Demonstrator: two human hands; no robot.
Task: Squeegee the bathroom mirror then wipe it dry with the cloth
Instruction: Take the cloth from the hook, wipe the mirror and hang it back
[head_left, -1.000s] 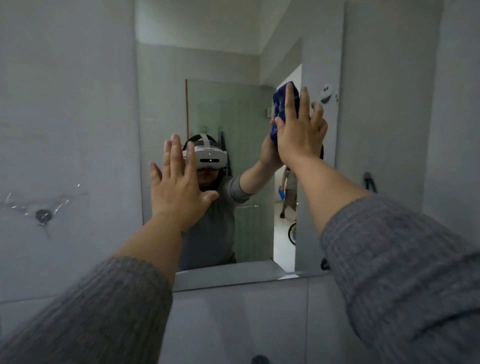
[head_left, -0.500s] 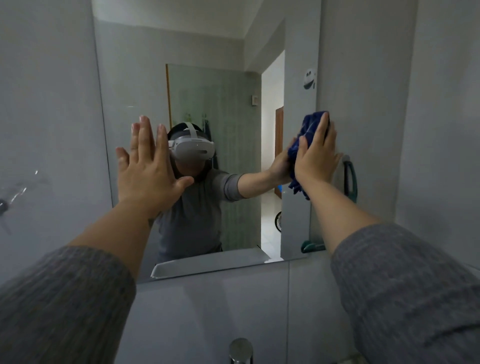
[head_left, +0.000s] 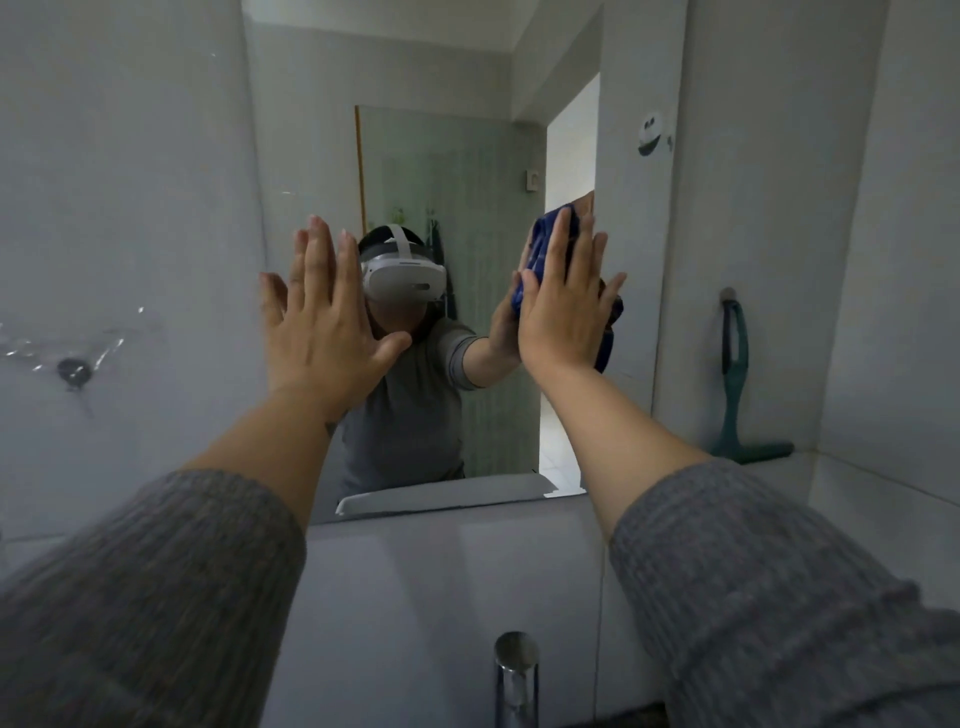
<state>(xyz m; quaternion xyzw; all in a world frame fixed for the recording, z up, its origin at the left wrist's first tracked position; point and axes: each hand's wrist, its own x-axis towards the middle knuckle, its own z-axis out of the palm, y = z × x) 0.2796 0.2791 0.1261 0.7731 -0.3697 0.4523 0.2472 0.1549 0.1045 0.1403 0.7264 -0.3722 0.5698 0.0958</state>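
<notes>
cloth pressed to the mirror, squeegee hung at the right

the mirror (head_left: 441, 156) fills the upper middle of the frame, set into pale grey wall tiles (head_left: 130, 182). both arms reach up toward it from the lower corners, each in a grey knitted sleeve (head_left: 156, 597) pushed back to the forearm.

the right hand (head_left: 566, 306) is right of centre, flat and open, its fingers spread and pointing up. it presses a dark blue cloth (head_left: 543, 244) against the glass near the mirror's right edge. the cloth is bunched; it shows above and left of the fingers and again below the heel of the hand on the right. the palm pins it to the glass; the fingers are not curled around it.

the left hand (head_left: 324, 317) is left of centre, also open with fingers spread and the thumb angled out to the right. it holds nothing. whether the palm touches the glass or floats just off it cannot be told.

the teal squeegee (head_left: 735, 384) hangs on the tiled wall at the right of the frame, well apart from both hands, handle up on a small hook and blade at the bottom, just above a tiled ledge (head_left: 831, 467).

at the bottom middle of the frame stands the top of a chrome tap (head_left: 515, 670). on the left wall, a dark suction hook (head_left: 74, 370) sits under a patch of clear film. a small white sticker (head_left: 652, 132) shows in the upper right of the mirror.
</notes>
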